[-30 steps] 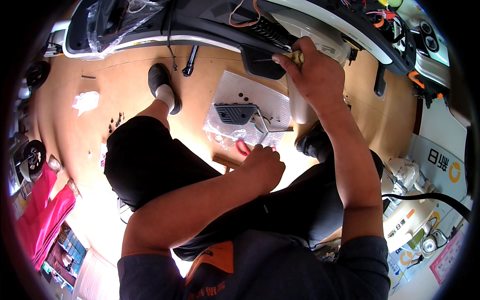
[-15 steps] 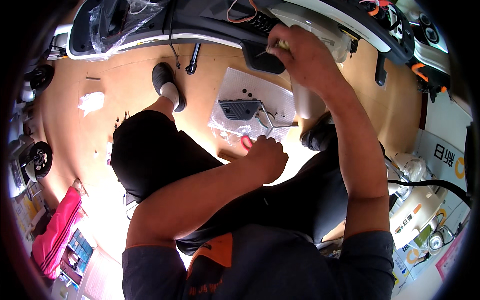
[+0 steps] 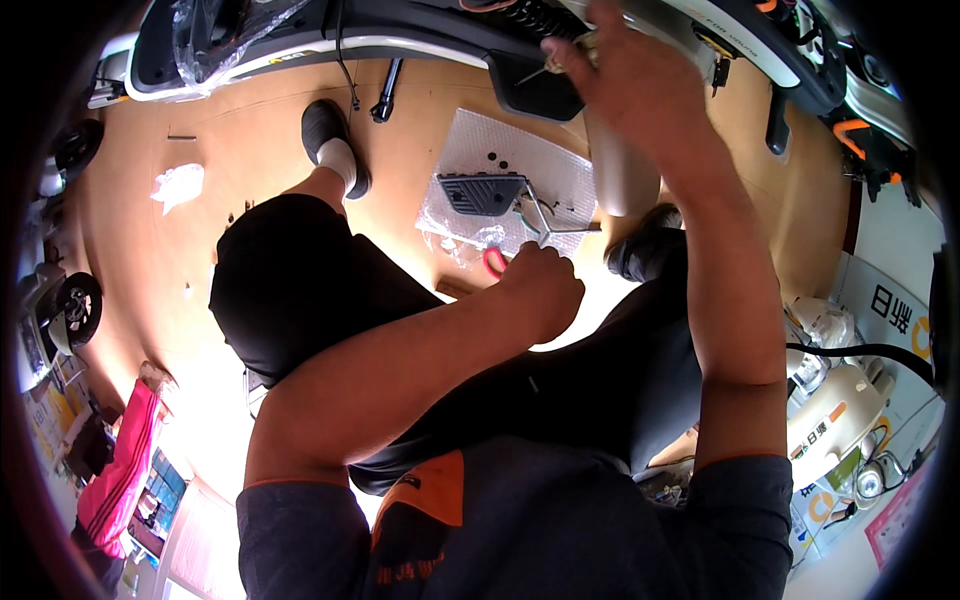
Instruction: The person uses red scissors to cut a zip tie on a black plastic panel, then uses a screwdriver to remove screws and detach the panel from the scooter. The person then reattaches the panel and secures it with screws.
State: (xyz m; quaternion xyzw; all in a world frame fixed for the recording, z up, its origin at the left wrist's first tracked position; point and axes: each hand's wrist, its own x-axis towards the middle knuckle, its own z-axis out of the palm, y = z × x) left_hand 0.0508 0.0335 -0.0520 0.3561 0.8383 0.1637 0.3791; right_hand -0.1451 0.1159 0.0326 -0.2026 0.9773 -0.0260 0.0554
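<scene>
My right hand (image 3: 650,85) is closed around what looks like a screwdriver with a yellowish handle (image 3: 590,45). Its thin shaft points left, over a black panel (image 3: 537,97) low on a white and black scooter (image 3: 420,75). A black coil spring (image 3: 545,20) sits just left of the fingers. My left hand (image 3: 545,292) makes a fist above my lap, and a silver Y-shaped wrench (image 3: 543,215) sticks out beyond it, one arm running into the fist. Beside that fist lies a red-handled tool (image 3: 494,262), partly hidden.
Bubble wrap (image 3: 462,135) on the floor carries a black ribbed footrest (image 3: 482,195) and small black round parts (image 3: 497,160). A black kickstand-like rod (image 3: 386,90) hangs from the scooter. Boxes (image 3: 880,300) and a cream scooter part (image 3: 838,425) stand right. Crumpled white plastic (image 3: 178,187) lies left.
The view has shifted slightly. My right hand has moved up and right along the scooter with the screwdriver. My left fist keeps nearly the same place.
</scene>
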